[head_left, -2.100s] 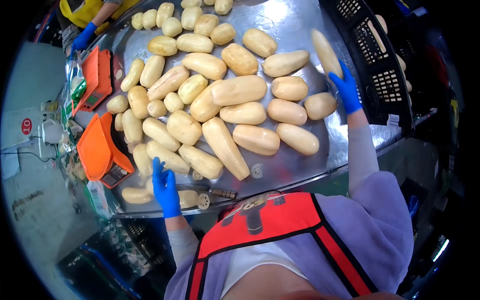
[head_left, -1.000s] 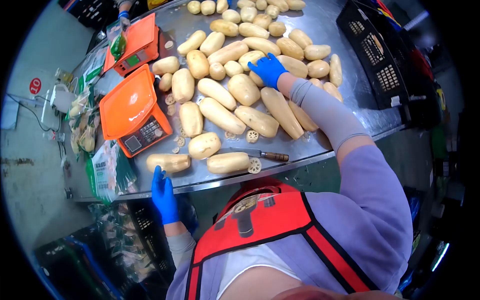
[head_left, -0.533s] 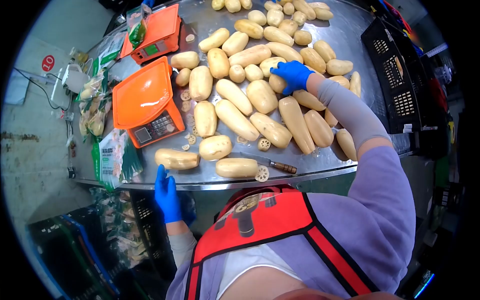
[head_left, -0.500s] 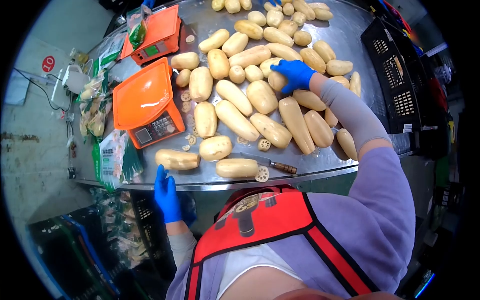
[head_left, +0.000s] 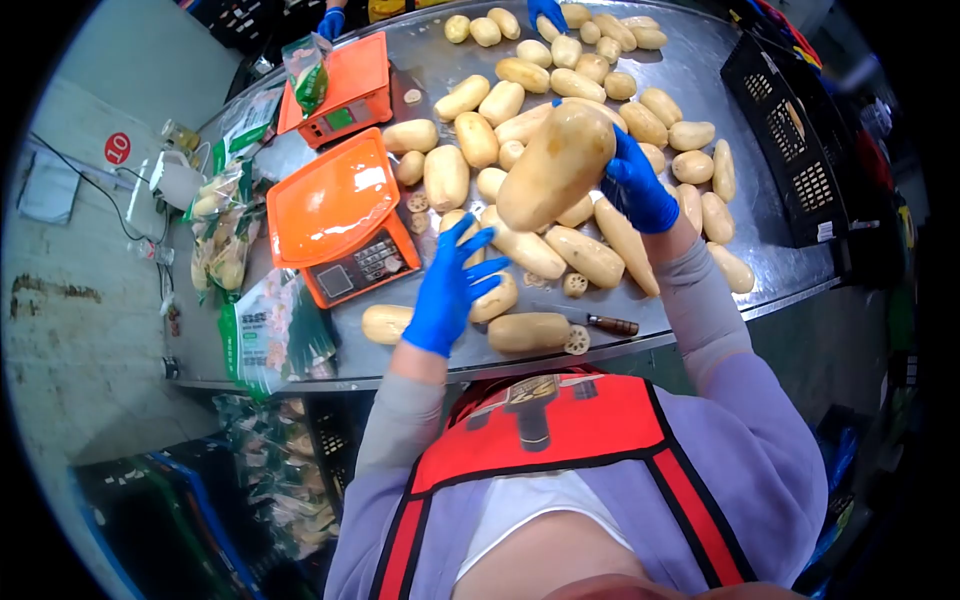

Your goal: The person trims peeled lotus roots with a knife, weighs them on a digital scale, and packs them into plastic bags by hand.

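Raised above the metal table [head_left: 690,80], a large pale lotus root section [head_left: 558,165] is held by my right hand [head_left: 640,183], whose blue-gloved fingers wrap its right side. My left hand [head_left: 452,290], also in a blue glove, has its fingers spread and holds nothing. It hovers over the table near the front, just right of the orange scale [head_left: 335,205] and beside a short root section [head_left: 495,298]. Many more root sections lie behind and below the held one. A knife with a wooden handle [head_left: 612,325] rests near the front edge, close to a cut slice [head_left: 577,340].
A second orange scale [head_left: 340,92] bears a green bag [head_left: 308,85]. Packaged bags [head_left: 265,330] lie at the left. Black crates [head_left: 785,140] stand along the right side. Across the table are a co-worker's gloved hands [head_left: 332,23], one of them among roots at the top.
My right hand has lifted a large root section off the table. My left hand has risen from the front edge to over the table, fingers spreading. The view has shifted.
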Demonstrator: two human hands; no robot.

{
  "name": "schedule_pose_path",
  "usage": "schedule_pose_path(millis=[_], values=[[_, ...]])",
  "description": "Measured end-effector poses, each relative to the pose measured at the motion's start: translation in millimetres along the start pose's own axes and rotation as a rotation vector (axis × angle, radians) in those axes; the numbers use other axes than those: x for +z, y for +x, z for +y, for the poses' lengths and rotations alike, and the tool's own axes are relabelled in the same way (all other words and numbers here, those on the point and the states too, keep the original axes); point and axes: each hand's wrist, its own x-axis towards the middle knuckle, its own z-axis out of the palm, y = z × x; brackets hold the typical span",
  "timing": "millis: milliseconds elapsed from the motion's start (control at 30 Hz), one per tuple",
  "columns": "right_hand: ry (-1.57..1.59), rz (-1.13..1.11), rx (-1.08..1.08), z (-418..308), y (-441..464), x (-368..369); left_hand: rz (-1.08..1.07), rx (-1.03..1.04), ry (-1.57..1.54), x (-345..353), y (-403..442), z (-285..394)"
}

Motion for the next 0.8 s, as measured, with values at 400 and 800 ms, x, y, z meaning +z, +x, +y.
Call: schedule_pose_path(millis=[400,800], values=[[0.001,0.388,0.036,56.7,-29.5,165.3,-0.295,-0.043,0.16,-41.4,-28.8,18.0],[-1.111,0.307,0.075,86.5,4.6,73.3,-0.227,0.036,0.523,-182.5,-67.8,-27.3]])
